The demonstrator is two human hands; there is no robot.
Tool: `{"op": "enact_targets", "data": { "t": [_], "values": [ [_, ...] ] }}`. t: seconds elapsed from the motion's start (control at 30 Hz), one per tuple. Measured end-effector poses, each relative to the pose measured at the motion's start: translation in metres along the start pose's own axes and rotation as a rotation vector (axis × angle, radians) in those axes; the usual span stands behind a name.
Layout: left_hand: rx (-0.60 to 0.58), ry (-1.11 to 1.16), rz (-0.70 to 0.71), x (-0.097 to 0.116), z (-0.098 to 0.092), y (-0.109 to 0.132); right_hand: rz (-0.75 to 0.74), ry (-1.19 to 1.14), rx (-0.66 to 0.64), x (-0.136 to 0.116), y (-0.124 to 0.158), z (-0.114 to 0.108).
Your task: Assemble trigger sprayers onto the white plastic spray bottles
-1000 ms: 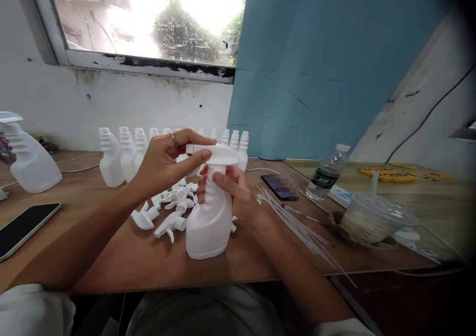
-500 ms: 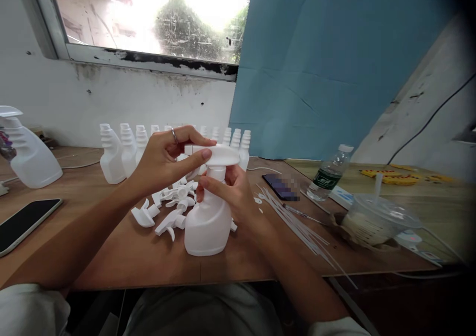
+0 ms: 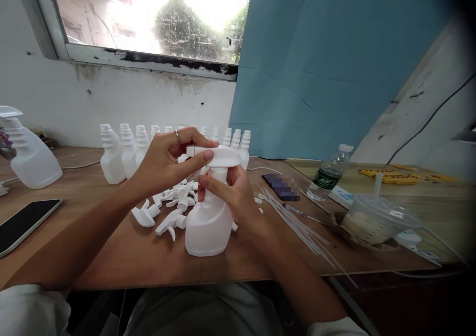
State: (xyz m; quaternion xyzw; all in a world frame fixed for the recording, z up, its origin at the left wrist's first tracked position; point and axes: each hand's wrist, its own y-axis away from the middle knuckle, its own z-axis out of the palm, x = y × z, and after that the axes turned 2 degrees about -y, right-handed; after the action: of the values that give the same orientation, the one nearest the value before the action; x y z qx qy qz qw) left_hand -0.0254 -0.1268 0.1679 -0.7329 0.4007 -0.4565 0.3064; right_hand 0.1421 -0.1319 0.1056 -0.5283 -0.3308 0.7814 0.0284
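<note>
A white spray bottle [image 3: 208, 229] stands upright near the table's front edge, with a white trigger sprayer head [image 3: 225, 156] on its neck. My left hand [image 3: 174, 160], a ring on one finger, pinches the nozzle side of the sprayer head between thumb and fingers. Just below, my right hand [image 3: 236, 189] wraps around the bottle's neck, its thumb across the front. Behind the bottle lies a pile of loose white trigger heads [image 3: 180, 197], partly covered by my hands. The threads under the sprayer head are hidden.
Several open white bottles [image 3: 113, 157] line the wall. A finished-looking spray bottle [image 3: 33, 152] and a phone [image 3: 28, 224] are at left. Thin white tubes [image 3: 297, 222], another phone [image 3: 280, 186], a water bottle [image 3: 329, 174] and a lidded drink cup [image 3: 375, 219] occupy the right.
The sprayer head and both hands have shifted very slightly to the right. Both grips stay the same, and the bottle's base remains in place.
</note>
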Motion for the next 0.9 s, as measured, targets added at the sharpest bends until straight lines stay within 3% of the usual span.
{"op": "enact_targets", "data": {
  "t": [0.13, 0.27, 0.57, 0.7, 0.9],
  "values": [
    [-0.008, 0.02, 0.01, 0.0, 0.0, 0.0, -0.024, -0.122, -0.046, 0.0, 0.0, 0.001],
    [-0.011, -0.015, 0.03, 0.001, 0.0, 0.0, -0.016, -0.005, -0.016, 0.0, -0.001, 0.001],
    [0.02, 0.038, 0.005, 0.002, 0.003, 0.002, -0.004, -0.046, -0.02, 0.002, 0.001, -0.001],
    [0.078, 0.078, -0.068, 0.001, 0.007, 0.006, 0.069, -0.052, -0.01, -0.003, -0.003, 0.002],
    [0.062, 0.211, -0.217, -0.017, 0.003, 0.04, 0.291, -0.108, -0.192, -0.013, -0.01, -0.01]
  ]
}}
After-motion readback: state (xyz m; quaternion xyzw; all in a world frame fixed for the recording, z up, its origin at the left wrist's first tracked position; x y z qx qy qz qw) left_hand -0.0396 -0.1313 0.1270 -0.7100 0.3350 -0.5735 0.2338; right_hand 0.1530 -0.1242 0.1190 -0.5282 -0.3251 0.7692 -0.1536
